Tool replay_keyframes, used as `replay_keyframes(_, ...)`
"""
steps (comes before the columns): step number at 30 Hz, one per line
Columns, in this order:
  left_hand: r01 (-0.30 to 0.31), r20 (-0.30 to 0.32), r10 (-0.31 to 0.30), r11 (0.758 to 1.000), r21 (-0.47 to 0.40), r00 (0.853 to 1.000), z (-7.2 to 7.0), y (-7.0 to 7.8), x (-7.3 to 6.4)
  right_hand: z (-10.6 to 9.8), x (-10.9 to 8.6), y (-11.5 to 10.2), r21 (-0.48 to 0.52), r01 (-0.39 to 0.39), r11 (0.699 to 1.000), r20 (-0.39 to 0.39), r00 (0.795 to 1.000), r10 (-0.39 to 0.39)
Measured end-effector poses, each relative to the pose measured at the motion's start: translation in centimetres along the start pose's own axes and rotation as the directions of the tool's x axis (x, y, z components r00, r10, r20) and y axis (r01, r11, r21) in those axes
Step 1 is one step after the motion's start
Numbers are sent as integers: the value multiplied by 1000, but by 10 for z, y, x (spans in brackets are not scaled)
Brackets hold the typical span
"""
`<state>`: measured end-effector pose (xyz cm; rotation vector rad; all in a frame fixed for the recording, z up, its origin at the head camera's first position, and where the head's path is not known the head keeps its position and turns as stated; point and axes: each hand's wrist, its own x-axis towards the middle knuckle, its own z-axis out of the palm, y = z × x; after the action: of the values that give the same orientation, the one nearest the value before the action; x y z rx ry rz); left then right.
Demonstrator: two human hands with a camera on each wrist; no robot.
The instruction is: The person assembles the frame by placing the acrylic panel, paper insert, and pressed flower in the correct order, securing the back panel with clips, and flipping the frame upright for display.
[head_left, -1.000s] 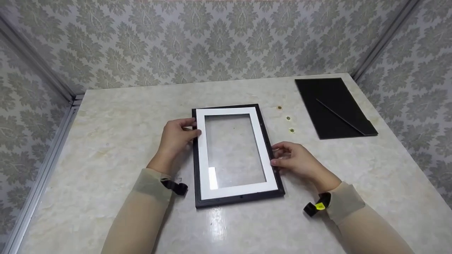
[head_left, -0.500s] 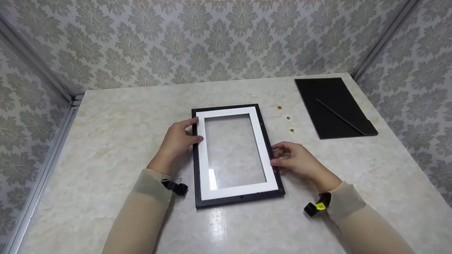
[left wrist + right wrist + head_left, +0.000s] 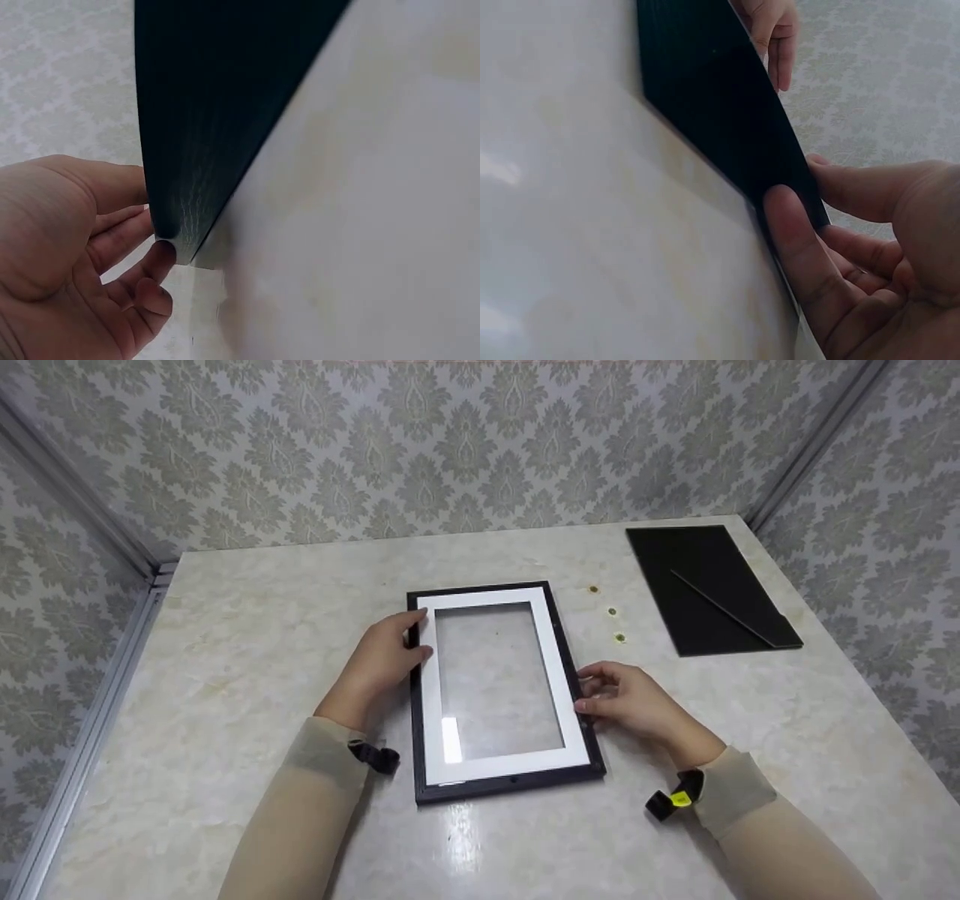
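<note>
A black picture frame lies on the table with a white mat set inside it. The tabletop shows through the clear middle. My left hand holds the frame's left side, its thumb and a fingertip on the mat's edge. In the left wrist view, other fingers of that hand curl beside the frame's dark side. On the opposite side my right hand grips the frame between thumb and fingers. The right wrist view shows a fingertip against the frame's side wall.
At the back right lies a black backing board with a slim stand leg on its face. Three small round brass-coloured pieces, one of them nearest, lie between board and frame. Patterned walls border the table.
My left hand has shifted slightly right, its thumb and fingertip reaching further onto the mat. The mat's top edge sits a little lower within the frame. The right hand has stayed put.
</note>
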<state>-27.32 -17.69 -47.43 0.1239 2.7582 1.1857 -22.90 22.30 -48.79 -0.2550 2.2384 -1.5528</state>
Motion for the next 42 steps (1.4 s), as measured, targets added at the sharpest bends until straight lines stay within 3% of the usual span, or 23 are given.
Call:
replay_keyframes(10,-12,28,13,1000,-22,1000,-5,-4,23,-2,-4,3,9,-15,1000,7,1000,14)
replay_keyframes(23,-108,36,108,994,2,993,-11,-10,35,-4,-2,2,19,-6,1000,18,1000,5)
replay_keyframes(30,-67,2,67,998,-13,998,-11,-11,31,-3,0,2,30,-2,1000,19,1000,1)
replay_keyframes(36,26,-74,-32,997,-69,997,-10,-8,22,-7,1,0,33,-15,999,31,999,14)
replay_keyframes(39,82,-68,-91,990,-116,994,-10,-6,16,-18,2,-2,50,-18,999,9,1000,18)
replay_keyframes(42,126,-19,-131,976,-177,991,-13,-4,13,-36,1,-4,56,9,998,-73,997,-5)
